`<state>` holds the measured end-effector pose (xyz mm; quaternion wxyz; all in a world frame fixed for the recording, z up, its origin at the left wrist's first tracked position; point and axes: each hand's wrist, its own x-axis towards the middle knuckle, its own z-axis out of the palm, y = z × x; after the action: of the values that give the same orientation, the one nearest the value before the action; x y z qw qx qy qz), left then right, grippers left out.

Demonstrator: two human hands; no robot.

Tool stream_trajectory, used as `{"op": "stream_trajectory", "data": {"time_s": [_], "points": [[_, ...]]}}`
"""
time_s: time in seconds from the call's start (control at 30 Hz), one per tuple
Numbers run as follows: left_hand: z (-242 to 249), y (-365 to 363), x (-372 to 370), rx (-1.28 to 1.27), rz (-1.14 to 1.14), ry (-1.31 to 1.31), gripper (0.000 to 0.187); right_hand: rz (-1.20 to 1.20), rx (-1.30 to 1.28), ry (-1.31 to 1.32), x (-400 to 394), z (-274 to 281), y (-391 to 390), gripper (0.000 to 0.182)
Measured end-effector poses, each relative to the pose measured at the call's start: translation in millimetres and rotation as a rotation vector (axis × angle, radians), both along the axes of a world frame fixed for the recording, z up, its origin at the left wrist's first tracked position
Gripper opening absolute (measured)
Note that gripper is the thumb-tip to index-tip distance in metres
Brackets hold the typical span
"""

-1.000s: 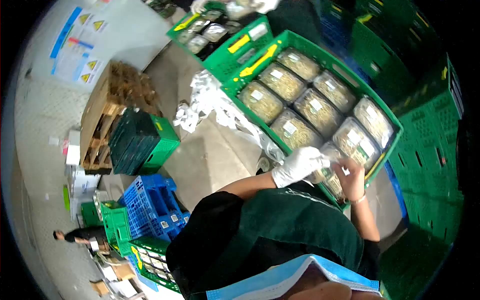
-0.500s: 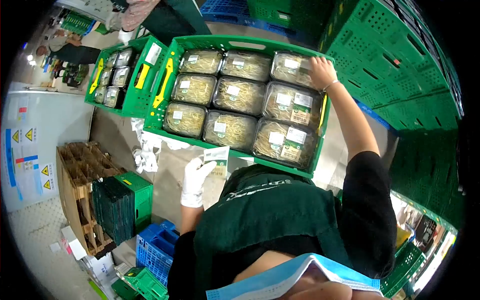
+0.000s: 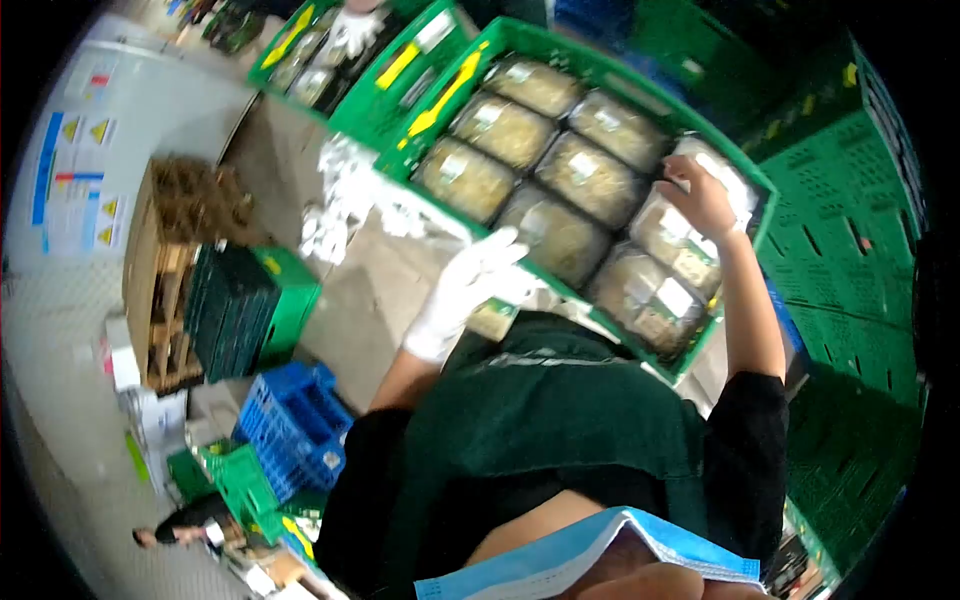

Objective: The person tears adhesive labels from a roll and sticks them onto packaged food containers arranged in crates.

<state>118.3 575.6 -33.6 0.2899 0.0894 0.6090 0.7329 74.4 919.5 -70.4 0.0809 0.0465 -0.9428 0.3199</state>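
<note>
Item: green crate (image 3: 590,72), center to right of the frame, filled with clear-topped trays (image 3: 588,172) of pale, stringy food.

Left hand (image 3: 465,290): white-gloved, at the crate's near edge, fingers closed around what appears to be a label card (image 3: 493,318); blurred.

Right hand (image 3: 700,195): bare, over the trays at the crate's right end, fingers bent, gap narrow; whether anything is pinched cannot be told.

Handling, as judged: hold labels by the edge, align each beside the white sticker (image 3: 487,113), smooth from the middle outward, press lightly to spare the film.

Labels: small white sticker on most trays; larger white-and-green label (image 3: 655,326) on the lower-right tray; text unreadable. Apron (image 3: 555,420): white lettering, illegible. Wall notice (image 3: 75,180), upper left: yellow warning triangles, wording too small.
</note>
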Motion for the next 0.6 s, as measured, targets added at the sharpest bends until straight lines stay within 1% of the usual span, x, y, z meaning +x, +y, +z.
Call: {"op": "stream_trajectory", "data": {"time_s": [0.03, 0.07, 0.1, 0.13, 0.17, 0.2, 0.23, 0.3, 0.33, 0.37, 0.43, 0.47, 0.5, 0.53, 0.57, 0.6], "points": [[-7.3, -0.4, -2.6, 0.074, -0.023, 0.001, 0.05, 0.183, -0.207, -0.033, 2.4, 2.6, -42.0, 0.026], [-14.9, -0.8, -6.8, 0.13, -0.002, -0.076, 0.049, 0.321, -0.326, -0.255, 11.5, 14.6, -84.6, 0.028], [-25.7, -6.2, -11.1, 0.055, 0.018, -0.021, 0.043, 0.444, -0.232, -0.194, 19.2, 30.4, -122.6, 0.029], [-39.6, -17.8, -18.4, -0.056, 0.006, 0.059, 0.036, 0.498, -0.146, -0.191, 21.9, 17.6, -150.3, 0.029], [-49.9, -30.5, -26.0, -0.165, -0.012, 0.136, 0.03, 0.481, -0.164, -0.213, 21.3, 17.1, -174.4, 0.028], [-46.3, -39.8, -32.7, -0.199, 0.034, 0.169, 0.016, 0.454, -0.177, -0.203, 16.4, 13.2, -192.8, 0.026], [-37.5, -48.9, -40.8, -0.196, 0.028, 0.154, 0.016, 0.389, -0.216, -0.236, 10.5, 10.1, -209.8, 0.02], [-24.0, -68.0, -60.6, -0.321, 0.106, 0.079, 0.009, 0.297, -0.372, -0.251, -5.4, 3.9, -236.1, 0.015], [-32.1, -82.8, -69.7, -0.334, 0.118, 0.093, 0.011, 0.261, -0.36, -0.182, -17.8, 2.0, -244.9, 0.013], [-31.6, -97.7, -78.5, -0.429, 0.058, 0.153, 0.012, 0.224, -0.345, -0.112, -36.5, -1.5, -250.8, 0.011], [-39.0, -128.6, -99.3, -0.25, 0.07, 0.009, 0.016, 0.041, -0.229, -0.137, -91.8, -7.0, -231.8, 0.018], [-30.0, -147.5, -106.2, -0.263, 0.198, -0.103, 0.017, 0.014, -0.191, -0.193, -111.0, -17.1, -230.4, 0.024], [-33.5, -171.0, -118.0, -0.358, 0.159, 0.01, 0.017, -0.016, -0.154, -0.244, -123.8, -28.7, -232.5, 0.031], [-38.3, -190.3, -129.0, -0.317, 0.16, -0.096, 0.015, -0.021, -0.038, -0.352, -125.0, -54.3, -242.8, 0.038], [-41.5, -206.6, -140.9, -0.313, 0.148, -0.188, 0.013, 0.026, 0.043, -0.391, -121.6, -65.9, -254.9, 0.035], [-42.4, -216.1, -149.2, -0.273, 0.168, -0.264, 0.011, -0.003, 0.238, -0.33, -119.0, -99.0, -261.7, 0.035]]}}
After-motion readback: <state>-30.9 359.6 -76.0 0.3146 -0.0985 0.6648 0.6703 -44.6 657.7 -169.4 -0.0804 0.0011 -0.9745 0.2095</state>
